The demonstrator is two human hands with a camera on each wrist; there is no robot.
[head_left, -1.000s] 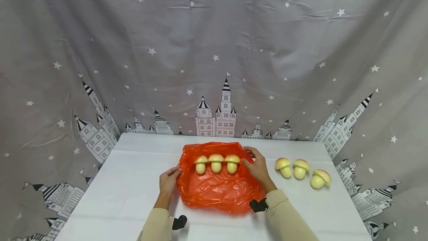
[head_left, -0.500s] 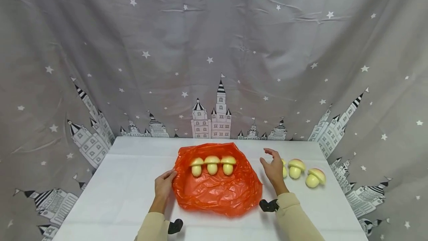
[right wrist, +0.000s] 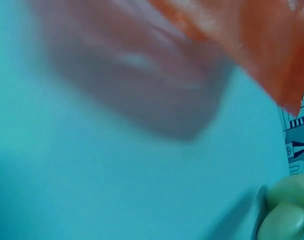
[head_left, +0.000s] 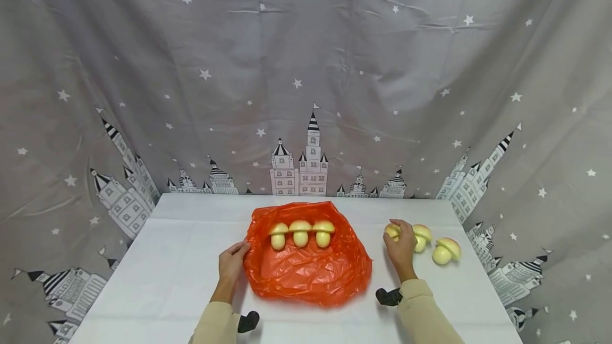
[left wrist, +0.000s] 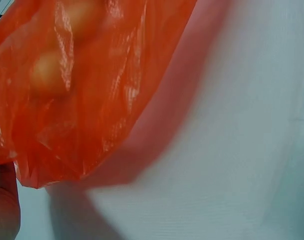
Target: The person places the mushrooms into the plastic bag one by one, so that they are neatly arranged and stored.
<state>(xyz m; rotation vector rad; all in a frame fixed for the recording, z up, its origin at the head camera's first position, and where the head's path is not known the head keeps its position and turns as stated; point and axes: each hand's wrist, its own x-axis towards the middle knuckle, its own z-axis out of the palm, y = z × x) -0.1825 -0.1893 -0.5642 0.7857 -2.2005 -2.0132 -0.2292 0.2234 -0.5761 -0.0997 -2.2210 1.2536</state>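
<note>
An orange-red plastic bag (head_left: pixel 311 275) lies spread with its mouth wide in the head view, and three yellow toy mushrooms (head_left: pixel 300 233) sit in a row inside it. My left hand (head_left: pixel 231 267) pinches the bag's left rim; its thumb (left wrist: pixel 4 205) shows beneath the bag in the left wrist view. To the right of the bag, my right hand (head_left: pixel 402 246) has its fingers curled around a toy mushroom (head_left: pixel 392 231), which it partly covers. That toy mushroom (right wrist: pixel 287 212) is at the lower right of the right wrist view, where no fingers show.
Two more toy mushrooms, one (head_left: pixel 421 238) close beside my right hand and one (head_left: pixel 447 251) farther right, lie on the white table (head_left: pixel 191 259). A grey curtain (head_left: pixel 306 68) printed with castles and stars hangs behind and around the table.
My right hand has left the bag's right side and moved right to the nearest loose toy mushroom, its fingers closing around it. My left hand keeps hold of the bag's rim.
</note>
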